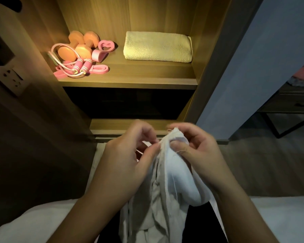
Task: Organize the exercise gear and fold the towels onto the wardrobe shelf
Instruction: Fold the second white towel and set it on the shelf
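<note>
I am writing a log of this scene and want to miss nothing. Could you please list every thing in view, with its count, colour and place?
wardrobe shelf: one, brown wood, upper centre, lit
dumbbells: two, orange, left back of the shelf
jump rope: one, pink handles and pale cord, left front of the shelf
resistance band: one, pink, flat beside the rope handles
heart-shaped trainer: one, pink, right of the dumbbells
folded towel: one, cream, right side of the shelf
white towel: one, white, hanging unfolded below the shelf
wall socket: one, pale, far left
left grip: one bare hand, pinches the white towel's top edge
right grip: one bare hand, holds the white towel's bunched top
</note>
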